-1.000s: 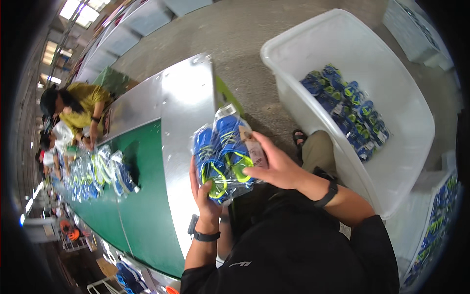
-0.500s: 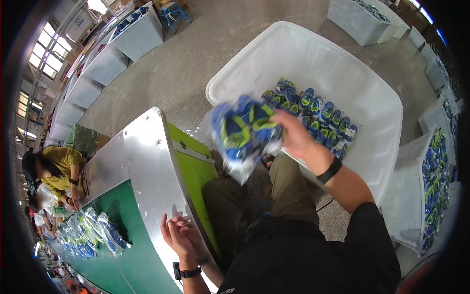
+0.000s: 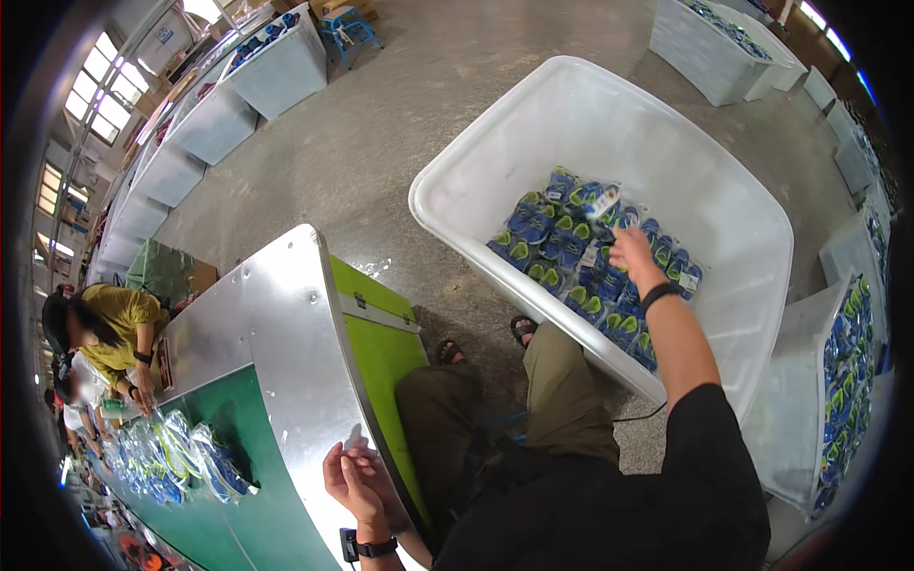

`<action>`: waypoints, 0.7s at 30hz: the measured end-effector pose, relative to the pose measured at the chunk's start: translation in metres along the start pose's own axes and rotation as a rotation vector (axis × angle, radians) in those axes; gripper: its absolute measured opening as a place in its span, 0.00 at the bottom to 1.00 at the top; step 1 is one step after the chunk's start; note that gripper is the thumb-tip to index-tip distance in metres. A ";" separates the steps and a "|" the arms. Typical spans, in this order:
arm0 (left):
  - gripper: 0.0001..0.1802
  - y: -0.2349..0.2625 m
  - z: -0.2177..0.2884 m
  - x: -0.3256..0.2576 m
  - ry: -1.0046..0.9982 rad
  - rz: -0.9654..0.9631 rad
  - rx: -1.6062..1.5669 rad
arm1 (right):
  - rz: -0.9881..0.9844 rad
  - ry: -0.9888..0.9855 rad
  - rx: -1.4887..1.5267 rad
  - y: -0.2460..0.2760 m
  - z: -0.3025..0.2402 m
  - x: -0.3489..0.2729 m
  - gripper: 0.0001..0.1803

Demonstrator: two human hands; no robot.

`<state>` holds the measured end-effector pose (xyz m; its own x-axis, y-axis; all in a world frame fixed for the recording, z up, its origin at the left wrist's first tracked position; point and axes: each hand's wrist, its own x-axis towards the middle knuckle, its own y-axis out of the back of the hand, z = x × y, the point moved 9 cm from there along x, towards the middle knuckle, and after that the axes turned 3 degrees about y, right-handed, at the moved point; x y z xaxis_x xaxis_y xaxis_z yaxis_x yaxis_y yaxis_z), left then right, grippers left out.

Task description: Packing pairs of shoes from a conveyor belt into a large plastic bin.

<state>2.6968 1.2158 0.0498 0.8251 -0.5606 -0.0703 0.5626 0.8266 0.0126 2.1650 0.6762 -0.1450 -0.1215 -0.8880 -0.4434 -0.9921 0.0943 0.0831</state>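
My right hand (image 3: pixel 632 253) is inside the large white bin (image 3: pixel 438 205), just over the bagged shoes (image 3: pixel 566 238) that cover its bottom. Its fingers are apart, with none of the shoes visibly gripped. By the fingertips, one bagged pair with a white label (image 3: pixel 604 202) looks smeared by motion. The shoes are blue with lime green, packed in clear plastic. My left hand (image 3: pixel 354 481) rests at the metal edge of the worktable (image 3: pixel 286 285), its fingers loosely bent and apart, holding nothing.
More bagged shoes (image 3: pixel 181 457) lie on the green belt (image 3: pixel 238 419) to the left, where a person in a yellow top (image 3: pixel 129 319) works. A shoe-filled bin (image 3: pixel 800 409) stands at right. White bins (image 3: pixel 276 81) line the far left, near a blue stool (image 3: pixel 348 30).
My right hand has carried the bagged pair of shoes right into the bin and let go. The fingers of my left hand have bent a little more.
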 end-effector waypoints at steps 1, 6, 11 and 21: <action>0.15 0.005 0.001 -0.003 0.001 0.004 -0.003 | -0.049 -0.069 -0.003 -0.022 0.015 -0.022 0.42; 0.14 0.006 0.001 -0.002 0.012 -0.028 -0.038 | -0.105 -0.136 -0.066 -0.033 0.051 -0.086 0.34; 0.13 0.003 0.001 -0.004 0.015 -0.046 -0.182 | -0.195 0.030 -0.168 -0.056 0.020 -0.129 0.34; 0.14 0.048 0.032 0.032 0.128 0.043 -0.024 | -0.263 0.834 -0.821 -0.145 -0.051 -0.247 0.29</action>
<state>2.7515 1.2360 0.0803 0.8344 -0.5146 -0.1974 0.5240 0.8517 -0.0051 2.3407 0.8591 -0.0021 0.4412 -0.8834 0.1578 -0.6303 -0.1799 0.7552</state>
